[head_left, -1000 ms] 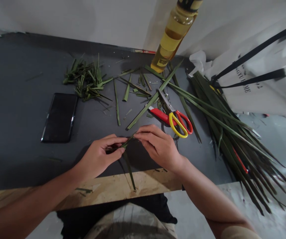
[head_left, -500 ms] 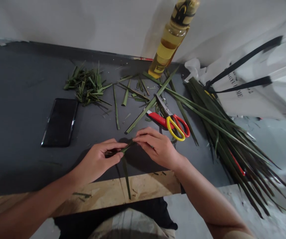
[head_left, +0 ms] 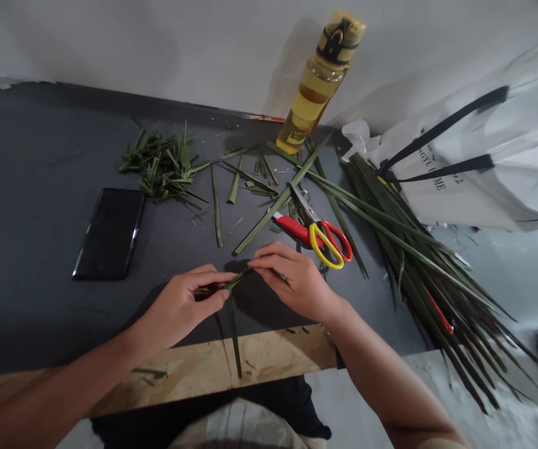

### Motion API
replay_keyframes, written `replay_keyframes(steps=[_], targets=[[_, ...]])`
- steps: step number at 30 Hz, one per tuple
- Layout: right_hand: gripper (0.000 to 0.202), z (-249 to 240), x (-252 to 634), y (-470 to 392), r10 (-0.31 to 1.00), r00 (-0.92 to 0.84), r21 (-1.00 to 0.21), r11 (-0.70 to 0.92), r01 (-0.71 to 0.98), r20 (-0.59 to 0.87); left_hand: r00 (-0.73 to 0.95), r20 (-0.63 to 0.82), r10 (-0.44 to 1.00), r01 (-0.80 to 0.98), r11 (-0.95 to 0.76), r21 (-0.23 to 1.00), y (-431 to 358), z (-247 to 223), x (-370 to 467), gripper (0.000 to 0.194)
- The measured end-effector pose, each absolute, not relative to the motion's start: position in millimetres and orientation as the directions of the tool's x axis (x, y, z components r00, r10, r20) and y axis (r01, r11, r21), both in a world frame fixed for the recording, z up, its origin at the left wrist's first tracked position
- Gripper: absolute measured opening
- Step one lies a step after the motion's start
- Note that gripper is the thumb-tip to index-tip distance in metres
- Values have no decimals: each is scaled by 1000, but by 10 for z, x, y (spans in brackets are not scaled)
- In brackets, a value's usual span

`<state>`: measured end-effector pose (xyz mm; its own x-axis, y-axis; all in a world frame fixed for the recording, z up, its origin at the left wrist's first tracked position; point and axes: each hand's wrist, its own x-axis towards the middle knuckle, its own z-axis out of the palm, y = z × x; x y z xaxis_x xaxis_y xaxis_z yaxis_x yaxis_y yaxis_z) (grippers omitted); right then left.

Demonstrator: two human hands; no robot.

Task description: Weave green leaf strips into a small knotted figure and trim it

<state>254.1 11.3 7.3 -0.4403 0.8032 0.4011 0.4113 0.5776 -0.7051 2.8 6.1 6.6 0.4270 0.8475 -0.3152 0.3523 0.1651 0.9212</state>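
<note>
Between finger and thumb, my left hand (head_left: 198,293) pinches a narrow green leaf piece (head_left: 234,333), one strip of which hangs down over the table's front edge. My right hand (head_left: 292,274) is just to the right, its fingertips closed on the upper end of the same piece. Most of the piece inside my left palm is hidden. Beyond my right hand lie scissors (head_left: 325,240) with one yellow and one red handle, across a red cutter (head_left: 293,228). A long cut leaf strip (head_left: 262,227) points toward my fingers.
A black phone (head_left: 110,234) lies at left, below a heap of leaf scraps (head_left: 166,165). A yellow bottle (head_left: 309,100) stands near the wall. Long leaves (head_left: 414,262) spread at right beside a white bag (head_left: 465,174). Wood (head_left: 269,355) edges the table's front.
The camera view has shifted slightly, so the bottle, bag and leaves appear a little further left and lower. Both hands keep nearly the same hold on the leaf piece.
</note>
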Motion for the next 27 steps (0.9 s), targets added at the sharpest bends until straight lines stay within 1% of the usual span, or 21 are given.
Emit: replay_keyframes(steps=[3,5,8,12,20,23,27], targets=[[23,76,2532,105,797,-442,-675,592,440,411,428,-306,850,364,148,920,56,61,29,33],[22,81,2527,104,797,-438,-677,593,436,417,427,-306,851,369,145,918,58,59,28,32],[21,93,2530,109,807,-426,-713,574,402,409,431,-295,853,361,136,923,68,60,23,31],[20,120,2563,126,830,-425,-780,518,351,360,442,-291,849,350,136,927,82,66,12,29],[14,265,2635,139,811,-519,-877,430,215,270,521,-354,777,257,252,933,37,27,11,27],[15,295,2639,125,818,-524,-896,394,206,239,528,-351,773,267,241,933,37,45,14,27],[13,291,2624,105,854,-472,-914,349,207,220,522,-315,792,286,186,940,45,97,30,23]])
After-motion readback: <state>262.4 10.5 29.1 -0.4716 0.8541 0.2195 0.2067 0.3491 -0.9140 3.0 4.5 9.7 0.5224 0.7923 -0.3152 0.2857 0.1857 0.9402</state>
